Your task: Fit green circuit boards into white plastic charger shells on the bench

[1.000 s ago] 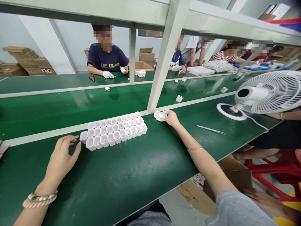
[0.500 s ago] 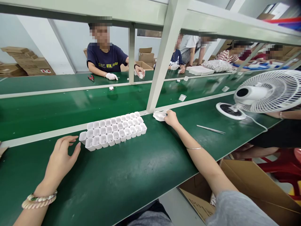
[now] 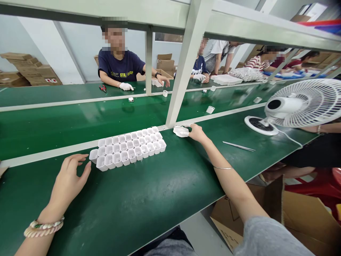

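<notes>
My left hand [image 3: 69, 177] hovers at the left end of a block of small white plastic cups [image 3: 131, 138], thumb and fingers apart with nothing between them. Its fingertips are close to the leftmost cup [image 3: 93, 155], which stands slightly out of line. The cups stand upright in several tight rows, their mouths facing up. At the base of the metal post, my right hand [image 3: 198, 133] has its fingers bent together at the edge of a crumpled white sheet [image 3: 180, 131]. Whatever is pinched in these fingers is too small to make out.
Tweezers [image 3: 238, 146] lie right of my right arm. A white fan [image 3: 277, 106] stands farther right. Beyond the pale rail, white parts [image 3: 210, 110] lie on a green belt [image 3: 106, 115]. A slanted post [image 3: 181, 71] rises ahead. Co-workers sit opposite; an open carton [image 3: 226, 220] is below.
My right hand has drawn back slightly to the right from the white sheet. Parts on the belt have shifted right. The co-worker opposite has let go of a white cup, now on the belt.
</notes>
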Demonstrator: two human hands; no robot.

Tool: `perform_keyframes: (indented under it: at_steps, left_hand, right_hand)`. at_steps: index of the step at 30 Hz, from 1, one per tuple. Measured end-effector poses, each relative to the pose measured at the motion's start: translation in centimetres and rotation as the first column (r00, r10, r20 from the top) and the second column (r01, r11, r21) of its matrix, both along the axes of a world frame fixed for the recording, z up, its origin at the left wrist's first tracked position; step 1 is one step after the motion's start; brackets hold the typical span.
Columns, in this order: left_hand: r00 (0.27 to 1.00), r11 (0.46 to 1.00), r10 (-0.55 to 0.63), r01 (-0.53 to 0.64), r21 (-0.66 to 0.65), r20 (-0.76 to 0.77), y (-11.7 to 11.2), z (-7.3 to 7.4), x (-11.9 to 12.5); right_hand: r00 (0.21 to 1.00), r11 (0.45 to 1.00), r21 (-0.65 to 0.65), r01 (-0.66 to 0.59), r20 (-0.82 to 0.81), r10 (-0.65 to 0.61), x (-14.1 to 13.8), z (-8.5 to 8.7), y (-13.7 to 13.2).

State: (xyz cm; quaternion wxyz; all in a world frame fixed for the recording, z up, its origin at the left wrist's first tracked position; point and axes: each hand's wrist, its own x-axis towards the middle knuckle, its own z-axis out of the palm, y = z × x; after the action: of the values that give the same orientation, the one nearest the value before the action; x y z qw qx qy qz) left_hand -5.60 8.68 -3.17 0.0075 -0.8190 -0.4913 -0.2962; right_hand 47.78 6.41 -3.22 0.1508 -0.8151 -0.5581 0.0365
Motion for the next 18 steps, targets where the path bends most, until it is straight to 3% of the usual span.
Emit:
perform_keyframes:
  at_steps: [7, 14, 18]
  left_hand:
    - [1.000, 1.000, 0.003, -0.003, 0.010, -0.012, 0.08, -0.09, 0.13]
    - [1.000, 0.999, -0.009, 0.010, 0.034, -0.009, 0.12, -0.21, -0.03]
    - [1.000, 0.999, -0.012, 0.012, 0.029, -0.023, 0.18, -0.31, -0.03]
  right_hand:
    - [0.999, 0.999, -0.018, 0.036, 0.034, -0.035, -0.96, -0.26, 0.41]
    - [1.000, 0.995, -0.099, -0.020, 0.006, 0.020, -0.37, 0.67, -0.22]
    - [0.999, 0.997, -0.074, -0.009, 0.037, 0.012, -0.62, 0.33, 0.01]
